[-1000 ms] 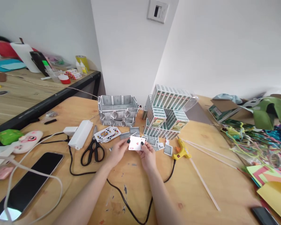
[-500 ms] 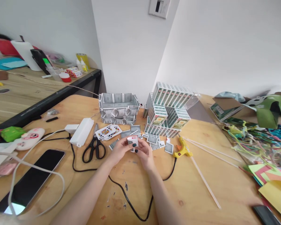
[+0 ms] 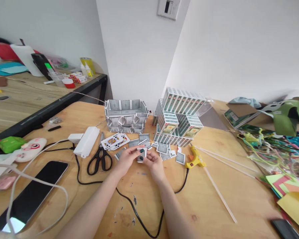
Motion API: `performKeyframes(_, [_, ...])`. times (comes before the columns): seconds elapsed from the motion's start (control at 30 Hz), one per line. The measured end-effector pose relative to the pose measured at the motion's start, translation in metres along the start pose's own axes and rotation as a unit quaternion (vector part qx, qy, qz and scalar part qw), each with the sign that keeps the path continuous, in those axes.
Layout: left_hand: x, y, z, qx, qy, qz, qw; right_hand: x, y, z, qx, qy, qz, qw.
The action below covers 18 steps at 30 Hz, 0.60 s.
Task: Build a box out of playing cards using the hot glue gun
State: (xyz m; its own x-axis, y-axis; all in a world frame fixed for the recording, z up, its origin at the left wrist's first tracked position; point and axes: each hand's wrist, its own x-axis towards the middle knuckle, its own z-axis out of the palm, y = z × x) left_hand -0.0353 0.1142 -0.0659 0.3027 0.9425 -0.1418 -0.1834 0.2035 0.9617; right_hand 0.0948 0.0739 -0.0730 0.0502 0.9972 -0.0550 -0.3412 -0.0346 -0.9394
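Between my two hands is a small playing card (image 3: pixel 141 155), its grey patterned back partly showing. My left hand (image 3: pixel 128 157) pinches it from the left, thumb on top. From the right, the closed fingers of my right hand (image 3: pixel 152 162) grip the same card. Loose playing cards (image 3: pixel 162 148) lie face down just beyond my hands, with several face-up cards (image 3: pixel 115 141) to their left. Behind them stands a box built of folded cards (image 3: pixel 126 116). Black-handled scissors (image 3: pixel 99 160) rest left of my left hand, and a yellow glue gun (image 3: pixel 195 159) lies to the right.
Stacked card packs (image 3: pixel 178 116) stand at the back. A white power strip (image 3: pixel 87 142), black cable (image 3: pixel 133 207) and phone (image 3: pixel 31 196) are on the left. Clear glue sticks (image 3: pixel 220 192) lie right of the glue gun. Coloured paper (image 3: pixel 291 202) and craft scraps crowd the right edge.
The card in my hands has tipped down and flattened; its red ace face showed before, now its grey back. My hands stay nearly in place.
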Motion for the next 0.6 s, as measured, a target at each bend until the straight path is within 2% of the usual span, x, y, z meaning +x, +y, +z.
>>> performKeyframes(0.23, [0.0006,-0.0001,0.0038,-0.014,0.018,-0.011,1.000,0.0014,0.0034,0.0014,0.006,0.021,0.016,1.000])
performKeyframes(0.43, [-0.0012,-0.0021,0.0047,-0.055,-0.014,-0.018,0.998,0.0024,0.0032,-0.0003,0.023,0.044,0.029,0.998])
performKeyframes(0.6, [0.0008,-0.0058,0.0031,-0.069,-0.024,-0.020,0.997,0.0027,0.0029,-0.0028,0.034,0.038,0.038,0.998])
